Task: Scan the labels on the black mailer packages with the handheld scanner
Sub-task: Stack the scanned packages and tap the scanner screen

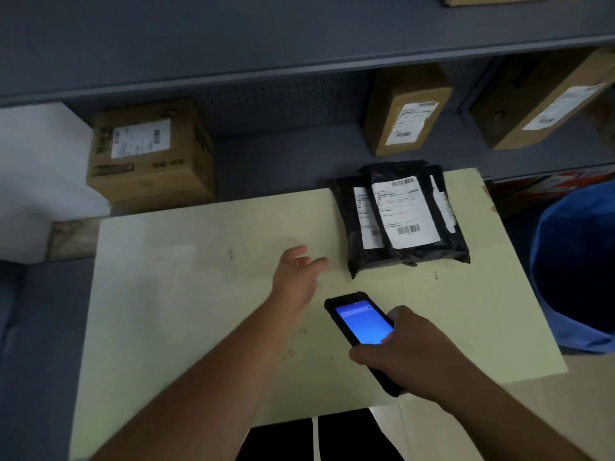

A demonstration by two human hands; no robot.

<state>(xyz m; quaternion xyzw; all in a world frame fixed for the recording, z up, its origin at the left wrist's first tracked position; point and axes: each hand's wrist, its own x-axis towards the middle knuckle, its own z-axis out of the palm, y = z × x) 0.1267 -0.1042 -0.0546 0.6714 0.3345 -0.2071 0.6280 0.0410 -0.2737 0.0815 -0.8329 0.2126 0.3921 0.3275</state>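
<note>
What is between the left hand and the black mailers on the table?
Nothing visible. The left hand is open over the bare table, just left of the mailers, and only tabletop lies between them. The scanner, in the right hand, is nearer the person and off that path.

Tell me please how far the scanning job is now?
Done: nothing shows as scanned; the black mailer packages lie stacked, labels up, on the table. In hand: the right hand holds the lit handheld scanner; the open left hand reaches toward the stack. Left: apparently every label.
</note>
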